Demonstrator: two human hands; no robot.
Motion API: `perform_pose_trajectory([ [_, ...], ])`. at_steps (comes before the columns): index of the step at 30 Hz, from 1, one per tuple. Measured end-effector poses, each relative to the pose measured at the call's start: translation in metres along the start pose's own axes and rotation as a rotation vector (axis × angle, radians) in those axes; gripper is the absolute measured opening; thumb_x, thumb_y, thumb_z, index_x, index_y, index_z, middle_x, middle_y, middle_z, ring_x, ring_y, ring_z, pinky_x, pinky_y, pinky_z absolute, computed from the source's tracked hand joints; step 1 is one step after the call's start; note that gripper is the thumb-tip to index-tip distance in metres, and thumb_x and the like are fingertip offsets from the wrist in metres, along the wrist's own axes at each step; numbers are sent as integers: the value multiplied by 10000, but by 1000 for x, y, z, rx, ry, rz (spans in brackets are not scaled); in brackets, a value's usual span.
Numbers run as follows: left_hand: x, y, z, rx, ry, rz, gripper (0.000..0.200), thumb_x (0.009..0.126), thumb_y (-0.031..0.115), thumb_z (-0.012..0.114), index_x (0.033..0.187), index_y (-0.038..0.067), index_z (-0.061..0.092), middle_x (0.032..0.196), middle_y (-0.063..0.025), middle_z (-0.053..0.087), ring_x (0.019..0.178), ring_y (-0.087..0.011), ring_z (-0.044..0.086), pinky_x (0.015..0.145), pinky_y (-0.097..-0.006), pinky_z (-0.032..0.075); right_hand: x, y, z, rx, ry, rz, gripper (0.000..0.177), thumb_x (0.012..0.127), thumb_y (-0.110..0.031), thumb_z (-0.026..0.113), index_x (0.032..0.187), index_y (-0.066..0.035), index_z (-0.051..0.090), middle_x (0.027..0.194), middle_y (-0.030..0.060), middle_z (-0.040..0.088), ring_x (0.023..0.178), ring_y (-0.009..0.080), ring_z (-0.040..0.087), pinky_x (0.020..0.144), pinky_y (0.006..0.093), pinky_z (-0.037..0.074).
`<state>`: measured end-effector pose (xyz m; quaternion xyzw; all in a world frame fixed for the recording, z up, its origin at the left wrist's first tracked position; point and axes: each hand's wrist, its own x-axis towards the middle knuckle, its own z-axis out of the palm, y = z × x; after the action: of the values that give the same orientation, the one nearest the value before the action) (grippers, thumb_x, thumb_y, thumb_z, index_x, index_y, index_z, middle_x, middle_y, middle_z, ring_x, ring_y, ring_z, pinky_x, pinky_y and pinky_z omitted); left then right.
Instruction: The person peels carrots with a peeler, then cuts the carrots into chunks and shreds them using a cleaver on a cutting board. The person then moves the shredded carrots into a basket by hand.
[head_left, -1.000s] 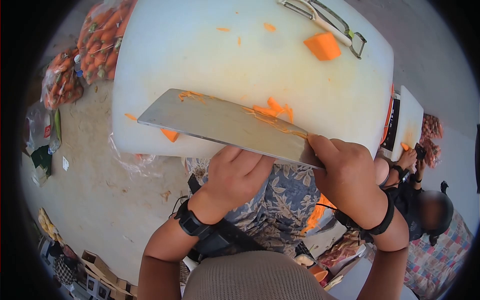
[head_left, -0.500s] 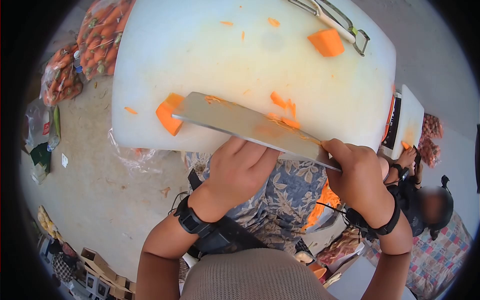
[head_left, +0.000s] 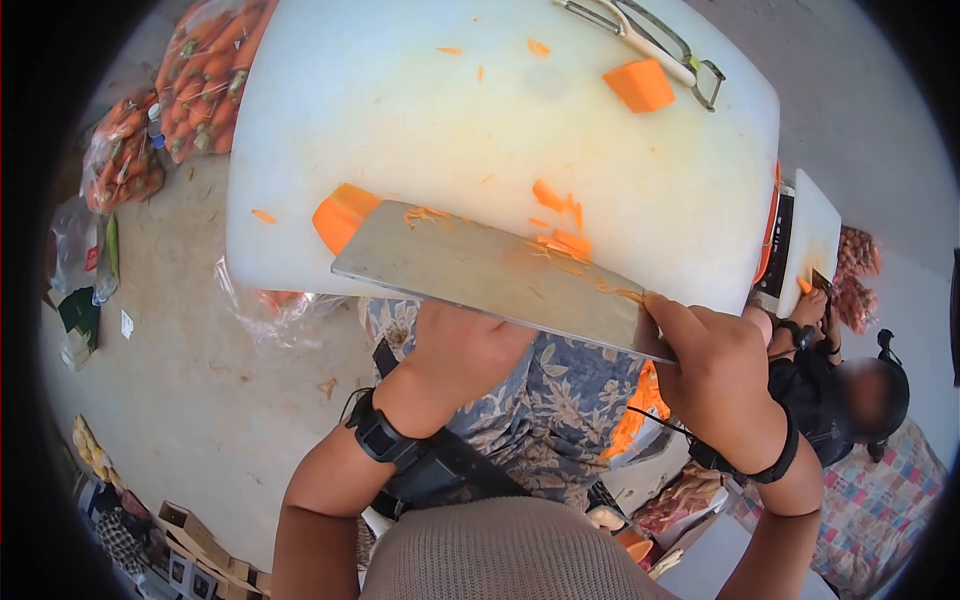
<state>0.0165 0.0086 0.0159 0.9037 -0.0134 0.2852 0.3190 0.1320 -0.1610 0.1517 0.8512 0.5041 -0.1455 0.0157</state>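
Single head-worn camera, fisheye, dark vignette at the corners. Looks steeply down past the wearer's chest. Close range: right hand (head_left: 715,375) gripping the broad steel cleaver (head_left: 490,270) sits mid-frame; white plastic cutting board (head_left: 400,120) fills the top beyond the grip; grey concrete floor (head_left: 190,380) lies left of it, well below.

cleaver (head_left: 480,270): 1 | carrot chunks (head_left: 343,215) (head_left: 640,85): 2 | peeler (head_left: 650,40): 1 | cutting boards (head_left: 450,120) (head_left: 818,235): 2 | carrot bags, left (head_left: 205,70) (head_left: 125,160): 2

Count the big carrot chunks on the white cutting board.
2. The far chunk lies at right beside the peeler; the near chunk sits at left, by the cleaver tip. The blade may hide more; thin slivers lie scattered too.
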Motion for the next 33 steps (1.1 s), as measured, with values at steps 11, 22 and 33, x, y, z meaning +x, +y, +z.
perform_pose_trajectory([
  [11,2,0,3,5,19,-25,259,659,71,652,911,85,711,1009,-32,659,837,-210,618,698,-301,518,22,-1,27,134,54,30,194,656,-4,665,780,-80,538,583,66,541,519,250,592,466,365,462],
  [22,-3,-2,2,-38,37,4,255,646,57,662,895,82,712,980,-30,659,832,-222,623,678,-318,522,0,-5,2,6,0,10,182,684,-6,644,821,-60,538,591,67,532,515,241,586,479,361,465],
  [33,-1,-1,7,-1,50,-9,259,650,52,665,904,75,714,977,-38,667,831,-236,622,681,-312,521,15,-4,31,140,75,8,185,680,-4,626,831,-63,538,592,71,531,526,257,584,488,375,464],
])
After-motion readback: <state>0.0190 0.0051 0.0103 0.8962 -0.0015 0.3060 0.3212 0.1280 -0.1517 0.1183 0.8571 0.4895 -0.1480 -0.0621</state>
